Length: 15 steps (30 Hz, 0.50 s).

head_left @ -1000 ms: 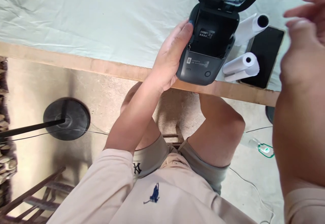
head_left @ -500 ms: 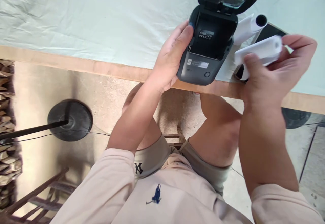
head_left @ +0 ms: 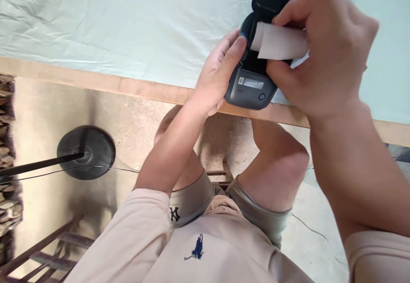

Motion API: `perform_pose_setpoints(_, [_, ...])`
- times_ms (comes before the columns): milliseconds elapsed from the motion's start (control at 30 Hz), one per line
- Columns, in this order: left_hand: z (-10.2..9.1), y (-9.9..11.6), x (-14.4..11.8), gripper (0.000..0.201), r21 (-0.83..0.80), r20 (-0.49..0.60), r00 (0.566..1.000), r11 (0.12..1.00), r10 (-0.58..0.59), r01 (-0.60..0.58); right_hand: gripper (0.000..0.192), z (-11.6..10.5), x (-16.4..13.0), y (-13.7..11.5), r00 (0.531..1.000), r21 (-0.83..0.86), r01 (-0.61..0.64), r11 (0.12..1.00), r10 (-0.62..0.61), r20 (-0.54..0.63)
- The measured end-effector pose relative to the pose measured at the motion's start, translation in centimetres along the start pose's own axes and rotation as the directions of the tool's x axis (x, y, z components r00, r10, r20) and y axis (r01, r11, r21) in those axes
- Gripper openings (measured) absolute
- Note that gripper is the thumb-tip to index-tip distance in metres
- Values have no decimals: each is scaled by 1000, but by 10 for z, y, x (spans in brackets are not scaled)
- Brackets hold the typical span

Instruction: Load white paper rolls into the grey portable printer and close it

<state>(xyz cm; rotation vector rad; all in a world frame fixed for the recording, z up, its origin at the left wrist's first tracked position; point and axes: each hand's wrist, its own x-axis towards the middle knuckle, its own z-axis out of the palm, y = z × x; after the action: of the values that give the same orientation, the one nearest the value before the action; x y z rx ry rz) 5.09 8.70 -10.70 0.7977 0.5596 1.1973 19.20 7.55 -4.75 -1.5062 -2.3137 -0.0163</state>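
- White paper roll (head_left: 280,43) is pinched in the right hand (head_left: 323,48), thumb below and fingers on top, right over the open well of the dark grey printer (head_left: 253,87).
- Left hand (head_left: 218,75) is wrapped around the printer's left side and keeps it steady at the near edge of the surface (head_left: 128,26), which has a pale green cloth on it.
- I think the roll should stay level and go straight down into the well.
- I think the loose paper end should point to the front, and the left hand should hold firm so the printer does not slip off.
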Motion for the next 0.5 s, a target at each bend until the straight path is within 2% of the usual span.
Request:
perform_pose_setpoints(33, [0,0,0,23,-11,18,1000,1000,8,-7,31,-1,2,0,999,-48,-11,999,13,49])
perform_pose_setpoints(100, [0,-1,0,23,-50,35,999,999,19,-17,22,-1,1,1,998,-68,-8,998,11,54])
perform_pose_setpoints(167, [-1,0,0,23,-98,27,999,995,23,-20,14,0,-4,0,999,-63,2,998,-4,-34])
perform_pose_setpoints(233, [-1,0,-1,23,-135,38,999,991,17,-12,15,3,-12,-2,994,-56,33,998,-39,-104])
perform_pose_setpoints(333, [-1,1,-3,18,-140,84,996,990,-9,21,17,9,-24,-6,990,17,106,994,-104,-91])
perform_pose_setpoints(400, [1,3,-5,19,-125,74,997,992,-19,28,16,10,-28,-8,986,99,138,985,-127,-112])
perform_pose_setpoints(467, [3,5,-8,26,-120,52,997,991,-50,56,20,11,-25,-6,969,200,77,977,-26,-246])
perform_pose_setpoints(500, [4,7,-9,29,-123,47,996,989,-71,77,24,10,-21,-3,949,274,0,962,86,-302])
